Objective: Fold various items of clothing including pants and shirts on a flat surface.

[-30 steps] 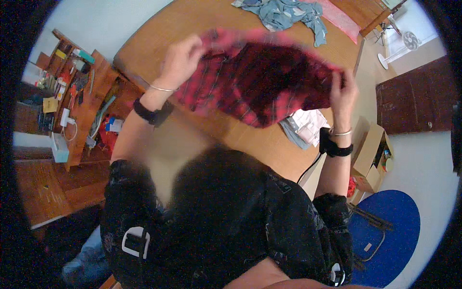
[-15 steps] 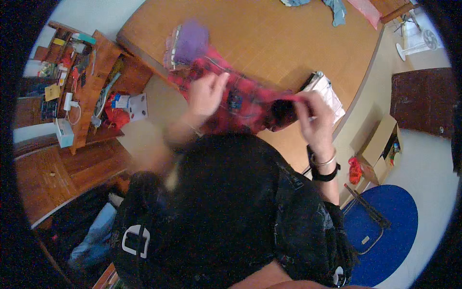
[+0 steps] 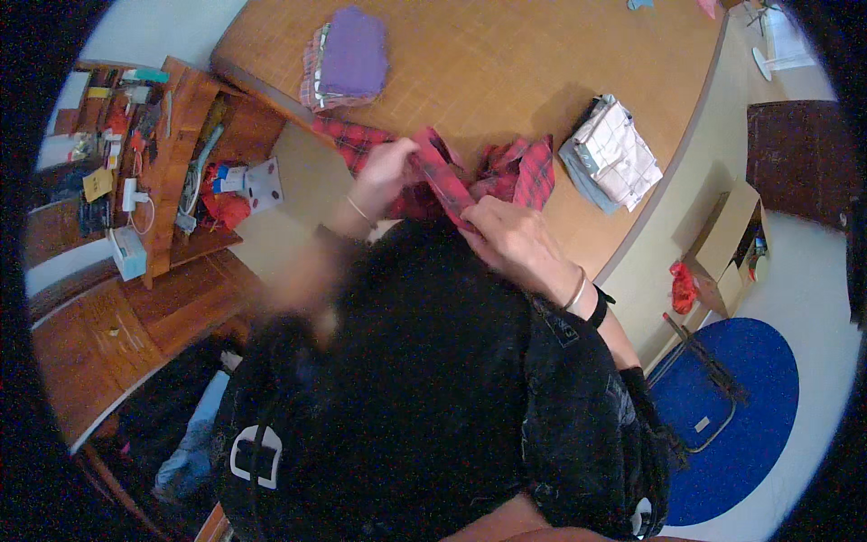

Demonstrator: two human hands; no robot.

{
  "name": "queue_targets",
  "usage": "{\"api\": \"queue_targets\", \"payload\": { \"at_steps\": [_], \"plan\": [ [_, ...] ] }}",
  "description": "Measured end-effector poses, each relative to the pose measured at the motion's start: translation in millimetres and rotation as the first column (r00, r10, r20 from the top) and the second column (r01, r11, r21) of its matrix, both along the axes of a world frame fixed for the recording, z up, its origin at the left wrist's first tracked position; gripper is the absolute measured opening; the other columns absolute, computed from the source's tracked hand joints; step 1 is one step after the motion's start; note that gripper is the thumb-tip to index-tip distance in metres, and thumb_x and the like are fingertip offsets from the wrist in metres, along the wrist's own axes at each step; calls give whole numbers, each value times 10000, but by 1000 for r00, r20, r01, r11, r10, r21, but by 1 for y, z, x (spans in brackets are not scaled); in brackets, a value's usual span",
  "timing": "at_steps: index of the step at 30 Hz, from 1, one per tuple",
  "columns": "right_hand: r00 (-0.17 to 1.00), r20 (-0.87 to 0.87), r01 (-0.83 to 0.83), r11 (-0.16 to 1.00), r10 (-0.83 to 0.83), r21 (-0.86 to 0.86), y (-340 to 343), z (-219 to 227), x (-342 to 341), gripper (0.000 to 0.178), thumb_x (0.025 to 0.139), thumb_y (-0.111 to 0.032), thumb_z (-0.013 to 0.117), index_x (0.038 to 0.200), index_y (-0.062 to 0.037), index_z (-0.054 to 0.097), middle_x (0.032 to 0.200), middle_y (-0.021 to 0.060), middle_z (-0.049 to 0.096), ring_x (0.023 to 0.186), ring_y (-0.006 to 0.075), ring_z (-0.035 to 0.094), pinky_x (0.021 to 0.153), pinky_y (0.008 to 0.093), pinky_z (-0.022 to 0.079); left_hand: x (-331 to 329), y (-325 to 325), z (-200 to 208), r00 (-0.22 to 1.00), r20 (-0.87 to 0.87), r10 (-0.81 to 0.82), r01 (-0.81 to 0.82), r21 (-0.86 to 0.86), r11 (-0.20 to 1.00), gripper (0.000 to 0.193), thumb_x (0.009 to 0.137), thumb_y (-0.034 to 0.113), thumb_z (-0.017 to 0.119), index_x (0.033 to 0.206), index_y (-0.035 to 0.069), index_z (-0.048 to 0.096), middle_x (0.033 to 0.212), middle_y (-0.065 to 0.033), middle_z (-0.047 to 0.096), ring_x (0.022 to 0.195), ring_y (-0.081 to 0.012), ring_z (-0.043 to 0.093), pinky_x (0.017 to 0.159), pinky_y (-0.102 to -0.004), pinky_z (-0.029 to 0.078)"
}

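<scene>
A red and dark plaid shirt (image 3: 528, 172) lies bunched at the near edge of the wooden surface, close to my body. My left hand (image 3: 390, 172) grips a band of it, fingers closed on the cloth. Lower on that same band, my right hand (image 3: 508, 226) pinches the fabric, so the strip slants between both hands. One part of the shirt spreads left beyond my left hand, another lies crumpled on the right. My dark top covers its near part.
A folded stack with a purple cloth (image 3: 355, 54) on top sits at the back left. Folded white checked clothes (image 3: 619, 149) lie at the right. Cluttered wooden shelves (image 3: 185, 154) stand left; a cardboard box (image 3: 718, 244) and a blue round tabletop (image 3: 759, 406) are at the right.
My right hand has moved left and down, toward my left hand, bringing its part of the shirt along. The shirt, stretched wide before, is now gathered. The view has shifted slightly.
</scene>
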State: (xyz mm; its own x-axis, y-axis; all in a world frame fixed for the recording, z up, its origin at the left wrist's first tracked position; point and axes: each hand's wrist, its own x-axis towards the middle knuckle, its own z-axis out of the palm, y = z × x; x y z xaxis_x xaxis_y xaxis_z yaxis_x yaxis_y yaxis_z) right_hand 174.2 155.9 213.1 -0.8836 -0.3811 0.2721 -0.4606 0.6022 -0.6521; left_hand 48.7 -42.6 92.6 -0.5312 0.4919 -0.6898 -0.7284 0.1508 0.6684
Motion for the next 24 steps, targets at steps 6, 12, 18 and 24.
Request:
{"api": "queue_targets", "payload": {
  "at_steps": [6, 12, 18, 24],
  "plan": [
    [977, 108, 194, 975, -182, -107, -10, -21, 0, 174, 762, -97, 591, 887, -17, 501, 801, 165, 513, 738, 359, 544, 605, 415, 464, -2, 20, 113, 930, -45, 364, -318, 396, 861, 256, 833, 141, 534, 1069, 44, 520, 1001, -90, 592, 898, -224, 585, 814, -362, 466],
    [924, 174, 372, 905, -340, -208, -6, -36, 0, 168, 738, -46, 604, 873, 5, 518, 830, 190, 521, 778, 369, 533, 643, 403, 447, -45, 22, 126, 915, -52, 400, -356, 361, 862, 180, 851, 147, 558, 1018, 80, 543, 889, -61, 585, 873, -212, 580, 779, -368, 478],
    [945, 155, 315, 925, -287, -212, 0, -37, 4, 108, 726, -39, 586, 809, 18, 547, 769, 189, 530, 718, 372, 536, 623, 397, 437, -77, 41, 202, 872, -387, 298, -86, 478, 874, 352, 921, 190, 430, 1219, 6, 465, 1189, -115, 525, 1107, -209, 496, 964, -346, 391],
    [926, 97, 378, 888, -366, -262, 13, -15, 8, 116, 727, -59, 591, 816, 8, 556, 726, 168, 511, 663, 340, 541, 593, 387, 439, -81, 102, 283, 892, -360, 273, 9, 619, 785, 151, 879, 123, 506, 980, 40, 582, 923, -72, 621, 818, -168, 586, 736, -286, 478]
  ]
}}
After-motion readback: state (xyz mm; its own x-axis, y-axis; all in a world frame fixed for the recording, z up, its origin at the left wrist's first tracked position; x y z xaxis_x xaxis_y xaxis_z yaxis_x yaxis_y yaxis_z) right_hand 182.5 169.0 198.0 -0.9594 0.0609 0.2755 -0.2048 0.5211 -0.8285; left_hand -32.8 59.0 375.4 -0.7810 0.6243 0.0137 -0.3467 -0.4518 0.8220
